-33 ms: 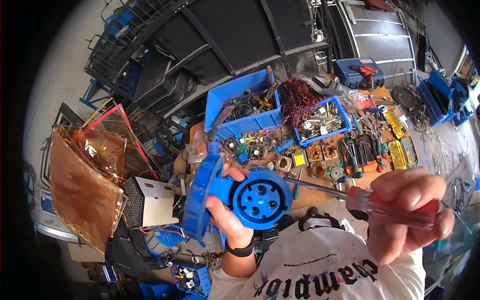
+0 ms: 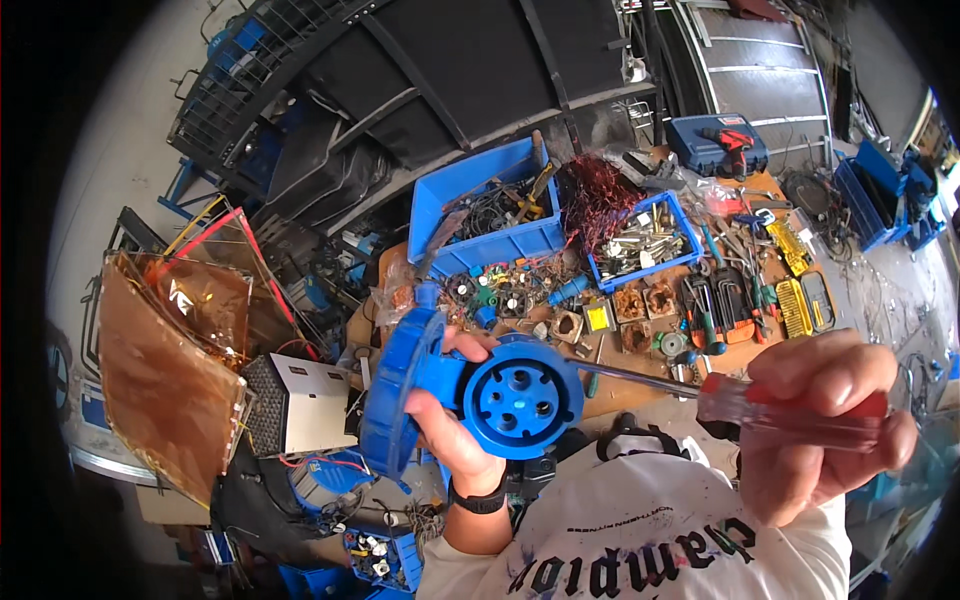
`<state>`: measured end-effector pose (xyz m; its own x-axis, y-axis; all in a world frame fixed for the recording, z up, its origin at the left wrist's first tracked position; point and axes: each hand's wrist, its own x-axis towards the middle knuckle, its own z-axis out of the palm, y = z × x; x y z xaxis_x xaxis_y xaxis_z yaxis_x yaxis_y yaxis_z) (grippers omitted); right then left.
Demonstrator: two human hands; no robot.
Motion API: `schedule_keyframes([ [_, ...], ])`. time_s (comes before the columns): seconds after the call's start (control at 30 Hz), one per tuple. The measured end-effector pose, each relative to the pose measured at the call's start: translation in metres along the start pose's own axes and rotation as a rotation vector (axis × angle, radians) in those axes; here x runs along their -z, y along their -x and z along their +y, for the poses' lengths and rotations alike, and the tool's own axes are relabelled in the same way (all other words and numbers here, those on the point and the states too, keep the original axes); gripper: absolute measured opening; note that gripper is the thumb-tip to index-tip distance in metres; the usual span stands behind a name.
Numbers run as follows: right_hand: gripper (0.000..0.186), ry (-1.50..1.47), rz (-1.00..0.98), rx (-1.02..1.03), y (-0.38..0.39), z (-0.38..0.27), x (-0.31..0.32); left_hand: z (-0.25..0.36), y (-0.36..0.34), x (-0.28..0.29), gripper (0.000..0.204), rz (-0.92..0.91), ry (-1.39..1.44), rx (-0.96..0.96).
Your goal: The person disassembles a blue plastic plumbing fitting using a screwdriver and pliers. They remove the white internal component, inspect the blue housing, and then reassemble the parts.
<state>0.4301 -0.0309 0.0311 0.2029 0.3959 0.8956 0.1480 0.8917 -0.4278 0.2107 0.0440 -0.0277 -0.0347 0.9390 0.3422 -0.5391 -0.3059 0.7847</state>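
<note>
My left hand (image 2: pixel 452 432) grips a blue industrial socket (image 2: pixel 545 432), its round face with several pin holes turned toward me. The socket's hinged blue cap (image 2: pixel 392 395) stands swung open at its left. My right hand (image 2: pixel 825 430) is closed round the red and clear handle of a screwdriver (image 2: pixel 725 398). The metal shaft points left, and its tip meets the upper right side of the socket; whether it sits in a screw there is hidden.
Beyond my hands, a wooden workbench (image 2: pixel 628 392) carries a blue bin of cables (image 2: pixel 490 255), a blue tray of metal parts (image 2: pixel 650 240), pliers and other hand tools. A red drill (image 2: pixel 735 148) rests by a blue case (image 2: pixel 700 140). Brown sheets (image 2: pixel 165 375) stand at the left.
My right hand and the screwdriver handle have shifted very slightly to the right. The socket stays almost where it was in my left hand.
</note>
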Motion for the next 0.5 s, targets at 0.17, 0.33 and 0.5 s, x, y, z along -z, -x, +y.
schedule_keyframes([
  [0.17,0.052,-0.011,-0.030,-0.034,0.001,-0.007,0.006,0.001,0.003,-0.004,0.077,-0.023,-0.085,-0.050],
  [0.33,0.054,0.036,-0.092,-0.049,0.002,-0.011,0.000,0.002,0.011,0.004,0.081,-0.025,-0.158,-0.093],
  [0.5,0.038,-0.330,0.029,-0.043,0.009,-0.008,-0.014,0.002,0.012,0.001,0.083,-0.025,-0.153,-0.117],
])
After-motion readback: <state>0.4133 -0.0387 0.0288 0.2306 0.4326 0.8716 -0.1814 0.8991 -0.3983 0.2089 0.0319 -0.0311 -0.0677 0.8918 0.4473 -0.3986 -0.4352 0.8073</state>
